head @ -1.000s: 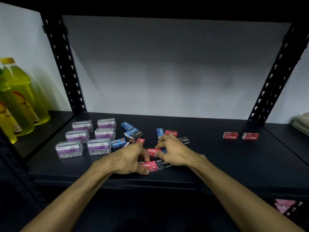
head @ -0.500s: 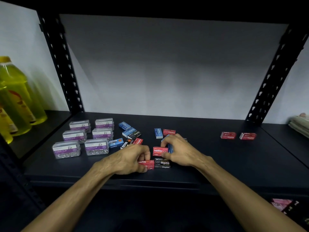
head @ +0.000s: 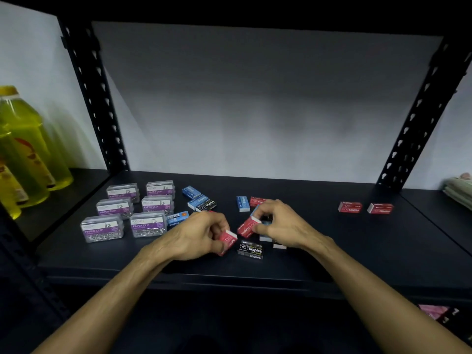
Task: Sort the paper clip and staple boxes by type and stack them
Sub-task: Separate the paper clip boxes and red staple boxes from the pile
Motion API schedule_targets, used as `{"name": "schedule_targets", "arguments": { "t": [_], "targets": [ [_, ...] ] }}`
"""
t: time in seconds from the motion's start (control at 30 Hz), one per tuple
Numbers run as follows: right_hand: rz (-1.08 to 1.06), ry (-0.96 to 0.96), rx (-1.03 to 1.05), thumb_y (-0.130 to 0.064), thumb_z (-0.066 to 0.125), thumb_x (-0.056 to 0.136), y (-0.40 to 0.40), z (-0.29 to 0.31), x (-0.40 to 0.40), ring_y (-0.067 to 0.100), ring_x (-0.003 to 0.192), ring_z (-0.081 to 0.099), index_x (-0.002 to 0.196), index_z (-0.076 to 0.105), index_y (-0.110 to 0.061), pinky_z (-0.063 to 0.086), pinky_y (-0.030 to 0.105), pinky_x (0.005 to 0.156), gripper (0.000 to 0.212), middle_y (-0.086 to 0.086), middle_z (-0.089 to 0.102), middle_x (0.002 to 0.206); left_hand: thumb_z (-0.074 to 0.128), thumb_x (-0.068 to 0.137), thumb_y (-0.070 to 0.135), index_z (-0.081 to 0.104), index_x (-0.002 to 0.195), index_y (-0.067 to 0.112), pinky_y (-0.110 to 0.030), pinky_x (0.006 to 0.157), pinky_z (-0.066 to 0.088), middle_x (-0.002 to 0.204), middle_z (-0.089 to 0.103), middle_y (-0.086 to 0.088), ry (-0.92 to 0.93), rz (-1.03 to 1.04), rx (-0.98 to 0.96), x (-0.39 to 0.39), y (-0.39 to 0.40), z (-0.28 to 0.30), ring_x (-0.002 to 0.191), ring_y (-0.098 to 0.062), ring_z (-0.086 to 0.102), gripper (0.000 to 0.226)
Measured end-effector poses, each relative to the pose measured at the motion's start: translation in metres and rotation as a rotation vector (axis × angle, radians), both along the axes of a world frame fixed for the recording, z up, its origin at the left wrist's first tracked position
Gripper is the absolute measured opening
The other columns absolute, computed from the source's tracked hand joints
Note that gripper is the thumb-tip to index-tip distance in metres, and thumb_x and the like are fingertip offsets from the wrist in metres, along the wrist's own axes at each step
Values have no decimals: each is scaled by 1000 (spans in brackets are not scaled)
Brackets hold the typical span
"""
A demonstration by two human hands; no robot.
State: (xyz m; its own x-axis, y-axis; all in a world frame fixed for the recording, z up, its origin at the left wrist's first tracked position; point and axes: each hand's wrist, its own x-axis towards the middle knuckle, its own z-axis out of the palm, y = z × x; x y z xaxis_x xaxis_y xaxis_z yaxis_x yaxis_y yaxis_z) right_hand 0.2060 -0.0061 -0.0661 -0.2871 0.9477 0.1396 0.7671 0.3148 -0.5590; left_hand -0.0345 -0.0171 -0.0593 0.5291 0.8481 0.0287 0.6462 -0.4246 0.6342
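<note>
staple boxes (head: 201,201) crowd shelf (head: 319,241) centre, bare between right pair (head: 365,208)

There was only one view, from a camera worn on the person's head. It looked forward and a little down into the dark metal shelf (head: 332,251), facing the pale back wall (head: 255,111). It stood close: both forearms reached in from the bottom edge, and the wide lens bent the black perforated uprights (head: 94,103) outward.
</note>
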Motion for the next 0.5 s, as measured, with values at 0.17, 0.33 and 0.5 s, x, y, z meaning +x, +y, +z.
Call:
{"name": "schedule_targets", "arguments": {
  "t": [0.17,0.33,0.5],
  "targets": [
    [4,58,-8,-17,72,79,1,6,-8,2,83,57,87,70,-24,41,14,66,11,-12,61,91,80,76,7,62,88,19,-42,70,56,80,71,-8,-234,91,-14,-5,9,-1,66,-18,65,24],
    [1,55,-68,-21,72,84,0,-6,-12,-1,70,62,82,65,-35,43,16,59,16,-11,64,78,74,79,5,60,115,38,-34,75,58,94,70,2,-196,92,75,-3,17,-8,78,-18,69,51],
    [-30,-9,-25,-34,72,85,-2,-14,-10,8,100,50,83,59,-45,42,29,84,16,-5,57,104,74,80,14,66,109,35,-21,67,48,85,68,13,10,51,210,11,21,-11,71,-3,61,36]
  ]
}}
